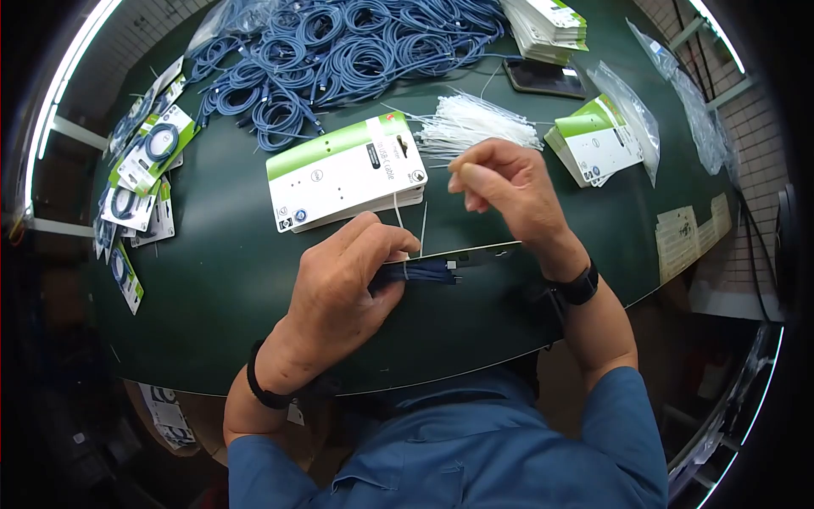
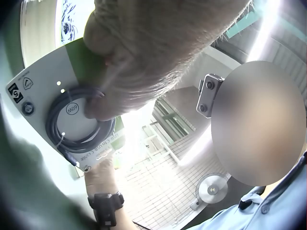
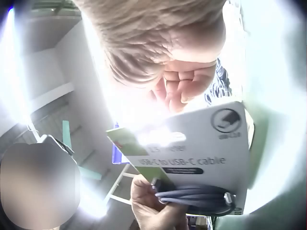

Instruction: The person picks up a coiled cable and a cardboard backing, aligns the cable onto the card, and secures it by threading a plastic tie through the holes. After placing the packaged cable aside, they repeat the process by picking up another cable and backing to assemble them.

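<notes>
My left hand (image 1: 343, 267) grips a packaging card by its edge. Fixed to that card is a coiled dark blue cable (image 2: 53, 127), with connector ends showing beside the hand. The card (image 3: 211, 143) reads "USB-C to USB-C cable" in the right wrist view and stands tilted, edge-on to the head view. Thin white cable ties (image 1: 398, 212) rise from behind it near my left fingertips. My right hand (image 1: 513, 187) hovers above the card's right end, fingers loosely bent and apart from the card; nothing shows between them.
Ahead lies a stack of flat cards (image 1: 339, 182), with a heap of white cable ties (image 1: 479, 123) beside it. Many coiled blue cables (image 1: 339, 55) fill the back. Finished-looking cards with cables (image 1: 144, 161) pile up at left. A phone (image 1: 545, 78) and more cards (image 1: 598, 140) lie right.
</notes>
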`<state>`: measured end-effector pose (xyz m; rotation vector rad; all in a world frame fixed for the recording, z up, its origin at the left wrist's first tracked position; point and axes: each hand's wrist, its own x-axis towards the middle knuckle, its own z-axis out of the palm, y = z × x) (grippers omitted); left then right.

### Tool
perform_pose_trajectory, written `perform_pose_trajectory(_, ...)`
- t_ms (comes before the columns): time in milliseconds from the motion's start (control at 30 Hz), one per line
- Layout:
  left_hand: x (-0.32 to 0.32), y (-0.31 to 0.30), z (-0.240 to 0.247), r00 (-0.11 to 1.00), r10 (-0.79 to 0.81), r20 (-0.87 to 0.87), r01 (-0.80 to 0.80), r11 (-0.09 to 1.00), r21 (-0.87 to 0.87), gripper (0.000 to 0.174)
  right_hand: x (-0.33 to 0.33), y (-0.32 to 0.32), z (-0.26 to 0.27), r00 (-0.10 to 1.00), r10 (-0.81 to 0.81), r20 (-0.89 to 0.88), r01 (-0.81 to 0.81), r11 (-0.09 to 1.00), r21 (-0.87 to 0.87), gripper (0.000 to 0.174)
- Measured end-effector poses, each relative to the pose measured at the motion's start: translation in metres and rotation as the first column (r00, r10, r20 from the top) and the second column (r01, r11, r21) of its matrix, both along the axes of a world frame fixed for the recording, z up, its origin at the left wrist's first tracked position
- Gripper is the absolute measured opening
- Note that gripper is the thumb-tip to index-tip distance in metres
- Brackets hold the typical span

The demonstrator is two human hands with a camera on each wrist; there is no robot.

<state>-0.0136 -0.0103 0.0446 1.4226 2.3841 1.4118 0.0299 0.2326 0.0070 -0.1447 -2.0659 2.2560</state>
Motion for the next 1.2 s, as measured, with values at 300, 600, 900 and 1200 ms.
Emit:
perform_pose_trajectory(300,0.001,-0.006,-0.011,0.986,-0.003,-0.165,-0.016,0.994,-0.111,0.035,0.012,-0.007,0.025,0.827,0.280,-0.488,-0.026,0.885,0.464,0.028)
perform_pose_trajectory(600,-0.004,-0.005,-0.010,0.995,-0.020,-0.098,0.008,0.993,-0.116,0.030,0.010,-0.013,0.009,0.847,0.393,-0.358,-0.041,0.719,0.693,0.032)
perform_pose_trajectory(900,-0.005,-0.004,-0.001,0.993,0.015,0.118,0.013,0.972,-0.234,0.025,0.012,-0.013,0.007,0.830,0.409,-0.379,-0.032,0.713,0.701,0.030)
perform_pose_trajectory(1200,-0.011,-0.002,-0.014,0.999,-0.021,0.036,0.028,0.980,-0.196,0.026,0.011,-0.014,0.003,0.834,0.396,-0.384,-0.035,0.733,0.680,0.029)
